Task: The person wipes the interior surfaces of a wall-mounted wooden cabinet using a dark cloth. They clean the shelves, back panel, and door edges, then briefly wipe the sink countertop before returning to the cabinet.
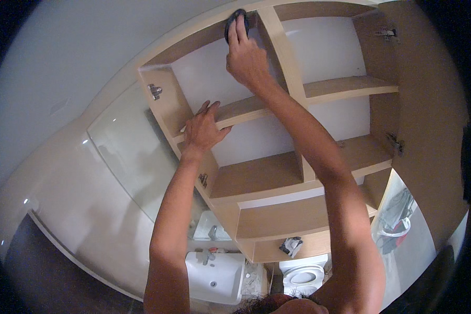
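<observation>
A wooden wall cabinet (pixel 292 59) with several compartments fills the upper middle of the view. My right hand (pixel 248 59) is raised to the top of its upper left compartment. Its fingers press a dark, rounded object (pixel 230 24) against the top inner edge; what exactly it is cannot be told. Lower and to the left, my left hand (pixel 205 127) grips the front edge of the left middle shelf (pixel 243 114), fingers on top and thumb below. Metal hinges (pixel 155 91) are fixed to the cabinet's left side panel.
A brown cabinet door (pixel 428 117) stands open at the right. Below are a white washbasin (pixel 212 276) with a tap (pixel 207 256) and a toilet (pixel 303 276). A crumpled packet (pixel 291 246) lies on the lowest shelf. A mirror (pixel 121 145) hangs at the left.
</observation>
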`<state>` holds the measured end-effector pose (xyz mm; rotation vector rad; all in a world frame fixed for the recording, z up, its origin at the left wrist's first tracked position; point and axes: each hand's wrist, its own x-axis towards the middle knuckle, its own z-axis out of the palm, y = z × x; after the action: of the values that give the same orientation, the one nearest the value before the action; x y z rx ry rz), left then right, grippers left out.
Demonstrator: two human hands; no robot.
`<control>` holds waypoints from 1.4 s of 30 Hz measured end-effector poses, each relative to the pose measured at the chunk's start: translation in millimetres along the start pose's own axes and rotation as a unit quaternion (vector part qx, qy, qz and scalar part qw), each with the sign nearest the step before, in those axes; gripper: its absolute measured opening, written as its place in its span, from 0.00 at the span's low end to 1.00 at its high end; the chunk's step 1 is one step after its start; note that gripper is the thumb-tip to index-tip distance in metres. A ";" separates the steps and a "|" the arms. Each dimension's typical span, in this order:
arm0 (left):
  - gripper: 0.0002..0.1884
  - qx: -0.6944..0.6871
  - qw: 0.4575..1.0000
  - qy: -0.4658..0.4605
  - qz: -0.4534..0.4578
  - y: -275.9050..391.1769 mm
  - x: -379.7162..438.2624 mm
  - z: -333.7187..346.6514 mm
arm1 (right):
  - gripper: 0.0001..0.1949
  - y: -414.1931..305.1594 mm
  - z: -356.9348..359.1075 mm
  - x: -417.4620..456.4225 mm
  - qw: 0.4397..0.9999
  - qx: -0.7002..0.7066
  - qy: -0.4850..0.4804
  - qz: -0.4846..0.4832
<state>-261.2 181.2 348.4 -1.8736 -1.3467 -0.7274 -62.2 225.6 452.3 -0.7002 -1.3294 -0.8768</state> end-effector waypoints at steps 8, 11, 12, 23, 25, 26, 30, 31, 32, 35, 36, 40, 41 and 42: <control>0.40 -0.005 1.000 -0.004 0.001 0.4 3.0 -2.5 | 0.39 -28.3 14.0 9.3 0.996 0.067 0.008 0.056; 0.39 -0.011 0.999 -0.029 -0.018 -4.7 -3.4 -3.9 | 0.38 -45.2 5.6 -9.2 0.991 0.120 -0.038 0.037; 0.39 -0.012 0.999 -0.027 -0.018 -2.1 -2.3 -5.3 | 0.38 -36.6 1.1 -4.3 0.992 0.112 0.009 0.065; 0.38 -0.018 0.999 -0.027 -0.019 -4.6 -3.7 -3.5 | 0.32 -55.0 12.0 -13.1 0.864 0.424 -0.065 0.263; 0.38 -0.020 1.000 -0.011 0.001 -6.7 -1.7 -4.5 | 0.24 -38.3 8.0 17.3 0.707 0.605 0.050 0.363; 0.38 -0.019 1.000 -0.004 0.002 -8.3 -2.6 -3.3 | 0.20 -28.2 1.8 33.2 0.674 0.636 0.050 0.374; 0.37 -0.036 0.999 0.008 0.008 4.2 4.9 0.4 | 0.10 28.2 6.1 74.3 0.601 0.673 0.046 0.429; 0.37 -0.039 0.999 0.014 0.010 7.1 15.1 -5.0 | 0.08 35.6 10.0 78.9 0.598 0.669 0.047 0.439; 0.37 -0.033 0.999 0.013 0.018 13.3 22.5 -9.1 | 0.08 44.9 12.0 80.1 0.616 0.640 0.038 0.457; 0.38 -0.024 0.999 0.001 -0.033 -17.9 -18.6 3.6 | 0.07 -51.6 -16.3 57.7 0.592 0.677 0.104 0.424; 0.38 -0.039 0.999 0.016 -0.023 -21.1 -15.0 7.4 | 0.06 -45.3 -15.2 63.0 0.604 0.689 0.096 0.389; 0.39 -0.012 0.999 -0.023 -0.042 0.6 5.8 -2.7 | 0.26 11.8 1.1 87.6 0.646 0.620 -0.024 0.444; 0.39 -0.013 0.999 -0.014 -0.034 0.1 4.8 -5.1 | 0.18 13.8 1.4 89.5 0.634 0.648 -0.008 0.421; 0.39 -0.016 1.000 -0.008 -0.025 1.2 0.2 -3.4 | 0.11 16.7 -1.5 88.6 0.622 0.672 0.007 0.401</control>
<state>-260.1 178.4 350.3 -1.8806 -1.4028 -0.7660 -45.2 220.8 540.8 0.0238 -1.0734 0.8891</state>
